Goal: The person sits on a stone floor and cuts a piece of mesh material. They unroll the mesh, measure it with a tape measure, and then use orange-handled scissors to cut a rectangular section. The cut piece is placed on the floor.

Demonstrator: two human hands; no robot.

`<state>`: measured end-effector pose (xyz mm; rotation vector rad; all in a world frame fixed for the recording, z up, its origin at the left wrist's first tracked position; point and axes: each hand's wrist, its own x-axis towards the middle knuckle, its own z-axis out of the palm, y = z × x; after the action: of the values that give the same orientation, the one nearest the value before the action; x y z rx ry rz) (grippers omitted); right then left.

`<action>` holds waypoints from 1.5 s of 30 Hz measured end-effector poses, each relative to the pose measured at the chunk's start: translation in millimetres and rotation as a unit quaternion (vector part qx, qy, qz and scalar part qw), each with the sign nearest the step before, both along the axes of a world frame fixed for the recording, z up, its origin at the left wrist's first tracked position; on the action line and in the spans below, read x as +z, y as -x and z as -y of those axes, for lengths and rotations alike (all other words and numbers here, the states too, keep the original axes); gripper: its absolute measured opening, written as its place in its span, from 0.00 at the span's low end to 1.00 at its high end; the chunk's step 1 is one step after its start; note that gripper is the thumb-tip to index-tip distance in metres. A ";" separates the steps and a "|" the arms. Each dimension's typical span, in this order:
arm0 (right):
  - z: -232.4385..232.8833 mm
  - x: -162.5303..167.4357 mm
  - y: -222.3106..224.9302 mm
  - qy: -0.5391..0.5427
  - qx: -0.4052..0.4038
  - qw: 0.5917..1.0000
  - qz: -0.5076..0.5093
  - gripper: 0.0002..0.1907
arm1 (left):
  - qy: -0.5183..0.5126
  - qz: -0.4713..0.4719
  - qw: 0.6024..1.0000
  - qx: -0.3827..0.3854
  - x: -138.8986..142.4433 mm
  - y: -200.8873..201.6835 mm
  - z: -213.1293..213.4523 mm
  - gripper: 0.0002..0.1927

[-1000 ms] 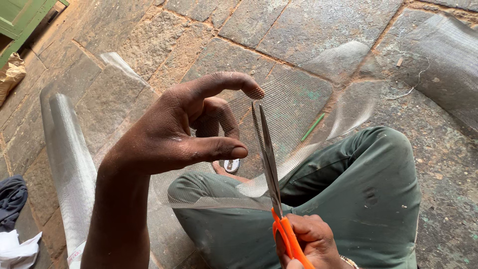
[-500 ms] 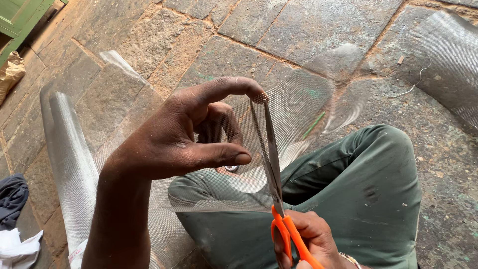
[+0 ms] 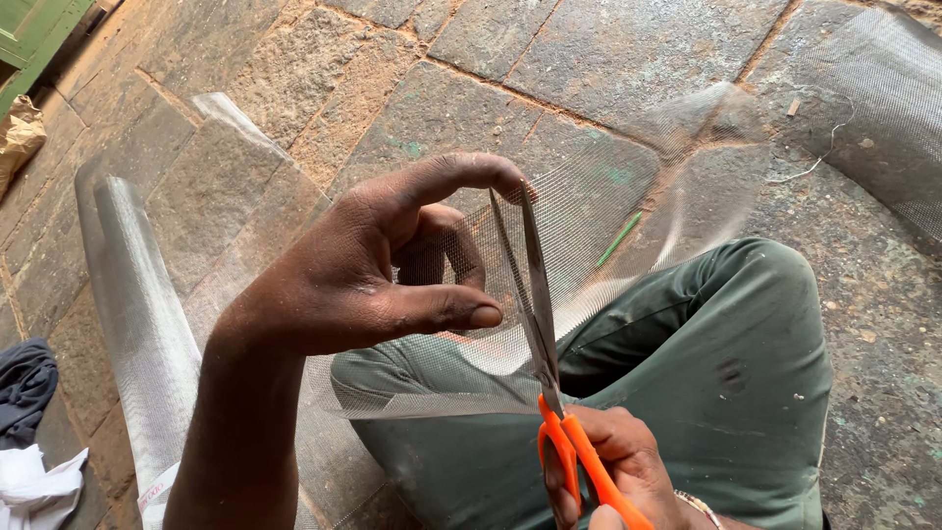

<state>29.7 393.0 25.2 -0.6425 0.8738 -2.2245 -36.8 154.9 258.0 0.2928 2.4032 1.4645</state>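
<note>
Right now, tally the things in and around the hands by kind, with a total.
Hands: 2, left hand and right hand
Scissors with orange handles: 1
Fine mesh sheet, held by the left hand: 1
Mesh roll on the stone floor: 1
Green stick: 1
Total: 6

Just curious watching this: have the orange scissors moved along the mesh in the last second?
Yes. The orange-handled scissors have moved up the mesh sheet: against the left hand, their tips now reach its index fingertip, where earlier they stopped short.

We've got mesh (image 3: pixel 608 226) on floor (image 3: pixel 294 59) over our knee (image 3: pixel 726 373); roll (image 3: pixel 137 304) left, scissors (image 3: pixel 559 393) btwn hands.
</note>
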 end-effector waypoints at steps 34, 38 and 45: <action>2.0 -2.9 -0.1 -0.113 -0.110 0.984 -0.088 0.16 | 0.019 -0.005 1.000 0.011 -0.3 4.9 -3.0 0.39; 2.5 -4.7 -0.6 -0.099 -0.090 0.989 -0.065 0.17 | 0.028 -0.012 0.999 0.013 -1.2 4.8 -2.0 0.40; 5.5 -7.7 -1.8 0.025 0.042 0.997 0.054 0.46 | -0.003 -0.002 1.000 0.003 -2.3 5.2 1.6 0.38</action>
<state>31.4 387.5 17.5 -0.5667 0.7272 -2.1881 -42.0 153.3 255.7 0.2891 2.4051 1.4745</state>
